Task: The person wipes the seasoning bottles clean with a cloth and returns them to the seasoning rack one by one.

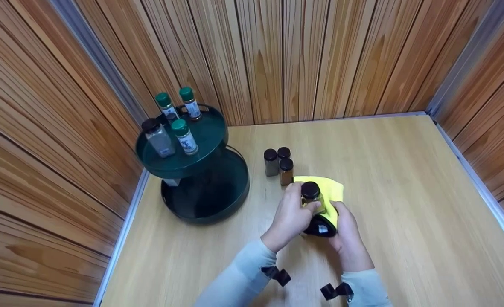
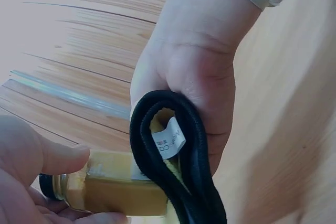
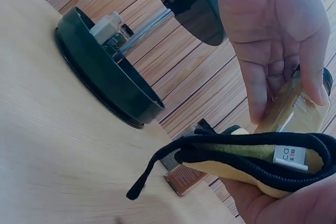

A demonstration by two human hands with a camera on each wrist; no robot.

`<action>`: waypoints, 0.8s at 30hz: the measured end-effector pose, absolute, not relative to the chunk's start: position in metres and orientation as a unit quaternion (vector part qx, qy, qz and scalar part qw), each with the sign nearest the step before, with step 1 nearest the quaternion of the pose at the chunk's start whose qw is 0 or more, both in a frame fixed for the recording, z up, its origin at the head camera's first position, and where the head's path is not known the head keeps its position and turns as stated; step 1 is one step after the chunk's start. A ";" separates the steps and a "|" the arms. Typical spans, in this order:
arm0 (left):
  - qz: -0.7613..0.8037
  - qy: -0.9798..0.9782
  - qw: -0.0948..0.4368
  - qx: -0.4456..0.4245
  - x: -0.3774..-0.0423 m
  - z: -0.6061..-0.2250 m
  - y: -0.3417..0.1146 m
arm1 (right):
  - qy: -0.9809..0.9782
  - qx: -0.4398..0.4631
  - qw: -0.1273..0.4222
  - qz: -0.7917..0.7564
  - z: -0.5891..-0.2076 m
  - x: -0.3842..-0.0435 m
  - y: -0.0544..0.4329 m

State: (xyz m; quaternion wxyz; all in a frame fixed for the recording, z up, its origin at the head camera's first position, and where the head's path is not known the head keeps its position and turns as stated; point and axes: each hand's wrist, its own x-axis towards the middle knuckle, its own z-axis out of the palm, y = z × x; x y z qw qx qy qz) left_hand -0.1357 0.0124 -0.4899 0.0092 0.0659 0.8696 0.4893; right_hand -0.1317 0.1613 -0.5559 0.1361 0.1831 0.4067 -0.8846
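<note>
My left hand (image 1: pixel 290 217) pinches a square glass jar (image 2: pixel 123 187) with a black cap and yellow-brown contents. In the left wrist view the jar lies on its side, its cap end between thumb and fingers. Its far end meets a yellow cloth (image 1: pixel 331 188) with thick black edging and a small white tag (image 3: pixel 290 157). My right hand (image 1: pixel 349 232) grips this cloth from the right and below, with some of its fingers hidden behind it. The edging forms a loop, and a black-trimmed end (image 3: pixel 139 184) hangs loose in the right wrist view.
Three black-capped jars (image 1: pixel 286 172) stand together just beyond my hands. To the left is a dark green two-tier round rack (image 1: pixel 209 136). Its upper tier carries green-capped bottles (image 1: pixel 187 138) and a larger black-capped jar (image 1: pixel 160 138). Wooden panels enclose the table (image 1: pixel 405 192).
</note>
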 end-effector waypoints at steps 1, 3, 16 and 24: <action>0.495 0.867 0.010 0.063 -0.136 -0.489 0.012 | 0.405 0.180 0.141 -0.885 -0.555 -0.132 0.161; 0.506 0.861 0.004 0.061 -0.137 -0.489 0.010 | 0.409 0.174 0.150 -0.883 -0.553 -0.133 0.161; 0.490 0.866 -0.054 0.090 -0.135 -0.496 0.003 | 0.449 0.162 0.175 -0.861 -0.559 -0.132 0.169; 0.458 0.884 -0.047 0.083 -0.136 -0.500 0.000 | 0.457 0.162 0.186 -0.855 -0.566 -0.131 0.175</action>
